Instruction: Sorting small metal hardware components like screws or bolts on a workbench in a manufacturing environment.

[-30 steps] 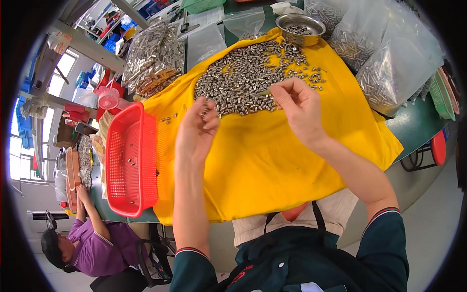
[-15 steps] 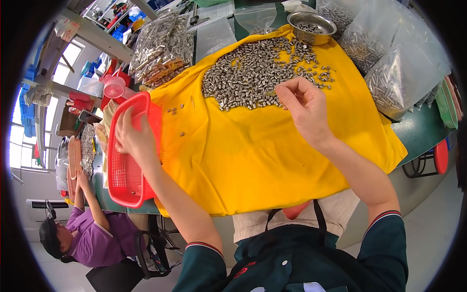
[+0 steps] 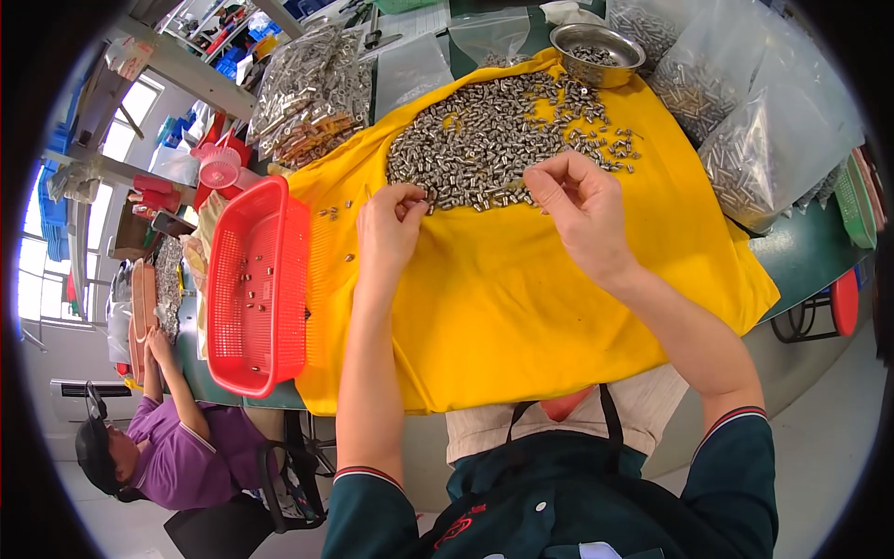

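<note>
A broad heap of small silvery metal cylinders (image 3: 494,130) lies on a yellow cloth (image 3: 521,307). At the heap's near left edge is my left hand (image 3: 391,228), its thumb and forefinger pinched beside the outermost pieces. Whether a piece is between those fingertips cannot be told. My right hand (image 3: 587,214) hovers over the near right edge of the heap, fingers curled and closed. Something small and thin seems to stick out at its fingertips, too small to name. On the left, a red plastic basket (image 3: 289,279) holds several loose metal pieces on its bottom.
Behind the heap stands a steel bowl (image 3: 596,56) of metal parts. Clear bags of metal parts (image 3: 745,158) crowd the right; a bag of flat metal pieces (image 3: 312,84) sits back left. A few stray pieces (image 3: 331,213) lie near the basket. A person in purple (image 3: 196,447) works at far left.
My left hand has moved right, from above the red basket to the heap's edge, and its fingers have closed. More metal pieces show in the basket. My right hand has barely moved.
</note>
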`<action>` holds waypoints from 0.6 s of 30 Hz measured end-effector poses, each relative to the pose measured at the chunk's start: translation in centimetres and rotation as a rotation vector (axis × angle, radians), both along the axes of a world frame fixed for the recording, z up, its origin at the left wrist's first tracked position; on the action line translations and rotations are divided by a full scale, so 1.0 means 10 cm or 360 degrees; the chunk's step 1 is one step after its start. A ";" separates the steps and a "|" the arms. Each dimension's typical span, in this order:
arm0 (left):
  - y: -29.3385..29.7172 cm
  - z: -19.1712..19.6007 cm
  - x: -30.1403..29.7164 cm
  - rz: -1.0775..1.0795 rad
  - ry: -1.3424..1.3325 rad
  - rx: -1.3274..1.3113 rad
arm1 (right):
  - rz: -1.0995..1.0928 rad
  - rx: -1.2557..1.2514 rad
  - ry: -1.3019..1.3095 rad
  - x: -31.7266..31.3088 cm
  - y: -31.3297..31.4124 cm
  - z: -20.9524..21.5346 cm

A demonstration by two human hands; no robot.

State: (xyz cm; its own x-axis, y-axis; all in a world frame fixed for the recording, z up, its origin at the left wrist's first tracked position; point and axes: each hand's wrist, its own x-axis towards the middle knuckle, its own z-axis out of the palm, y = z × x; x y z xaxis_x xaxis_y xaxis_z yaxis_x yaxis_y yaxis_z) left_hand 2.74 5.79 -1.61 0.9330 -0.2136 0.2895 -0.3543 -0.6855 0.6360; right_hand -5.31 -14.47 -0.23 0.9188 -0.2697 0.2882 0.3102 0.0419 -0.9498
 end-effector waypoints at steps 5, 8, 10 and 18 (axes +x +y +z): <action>-0.09 0.04 0.00 0.0046 0.0083 0.0052 | 0.0020 -0.0019 0.0024 0.00 0.01 0.00; -0.12 0.00 -0.03 0.0062 -0.0031 0.0137 | 0.0022 -0.0058 0.0019 0.00 0.02 -0.01; -0.11 -0.01 -0.08 0.0057 -0.0204 0.0330 | 0.0023 -0.0073 0.0009 -0.01 0.02 0.01; -0.16 0.19 -0.22 -0.0331 0.0555 -0.0809 | -0.0064 -0.0107 -0.0142 -0.02 0.03 -0.01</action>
State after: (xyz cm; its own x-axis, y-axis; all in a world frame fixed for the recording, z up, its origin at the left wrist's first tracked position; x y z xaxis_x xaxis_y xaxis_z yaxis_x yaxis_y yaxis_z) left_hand 0.56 4.23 0.34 0.9445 -0.3160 0.0894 -0.1610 -0.2080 0.9648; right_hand -5.48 -14.16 -0.31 0.8775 -0.2833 0.3870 0.3936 -0.0355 -0.9186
